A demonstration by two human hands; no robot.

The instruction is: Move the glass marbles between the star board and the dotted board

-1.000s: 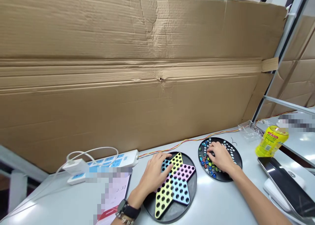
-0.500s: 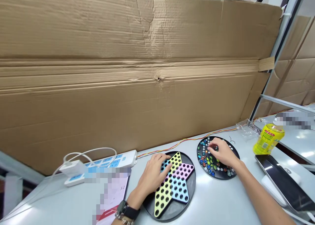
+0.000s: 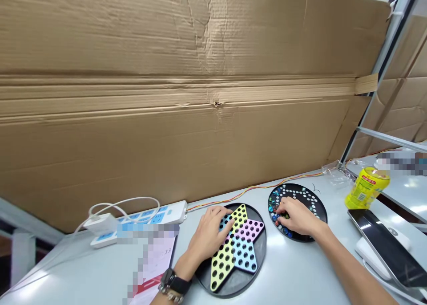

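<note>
Head: right hand (image 3: 296, 217) at marbles (image 3: 274, 217) (grip unclear)

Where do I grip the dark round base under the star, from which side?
Probably the right rim of the dark round base, from the right: it lies flat, the star leaves a bare border there, and the left hand covers part of the left.

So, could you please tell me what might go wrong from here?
Marbles crowd the left edge of the round black tray, close to the right hand, so a nudge could send some onto the table. The dark-screened device rests across a white item near the right forearm, so a bump might dislodge it.
</note>
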